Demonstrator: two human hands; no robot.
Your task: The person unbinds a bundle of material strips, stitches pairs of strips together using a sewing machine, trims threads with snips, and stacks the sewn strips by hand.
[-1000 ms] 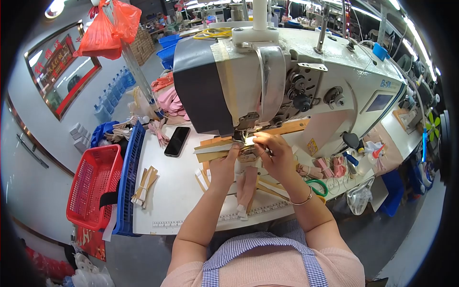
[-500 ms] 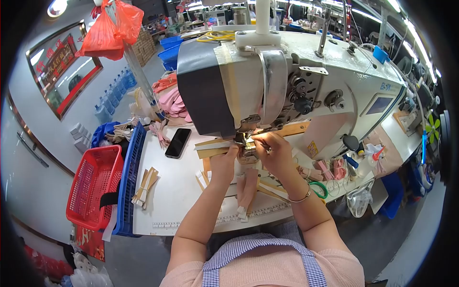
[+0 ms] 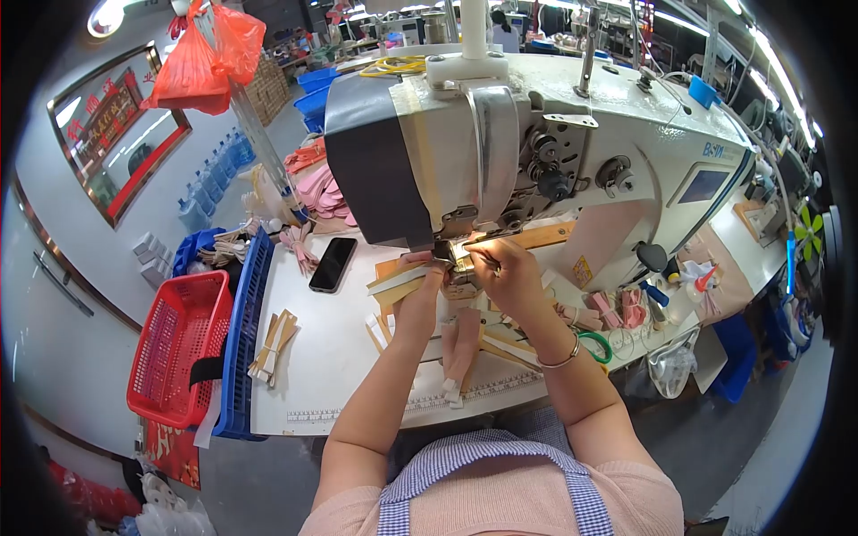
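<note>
The white worktable (image 3: 326,366) carries a sewing machine (image 3: 661,134). I see the left hand (image 3: 422,290) closed on tan-and-white strips (image 3: 396,281), just left of the lit metal bed (image 3: 462,284). The right hand's (image 3: 514,279) fingers are curled; I cannot tell their grip. I judge the strips light, flexible: pinch flat, along edges.

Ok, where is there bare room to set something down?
The tabletop is bare between the strip bundle and the loose strips beside the left forearm, smartphone above, ruler scale below. Crowded around left hand and right hand at the sewing machine and by the pink bundles.
</note>
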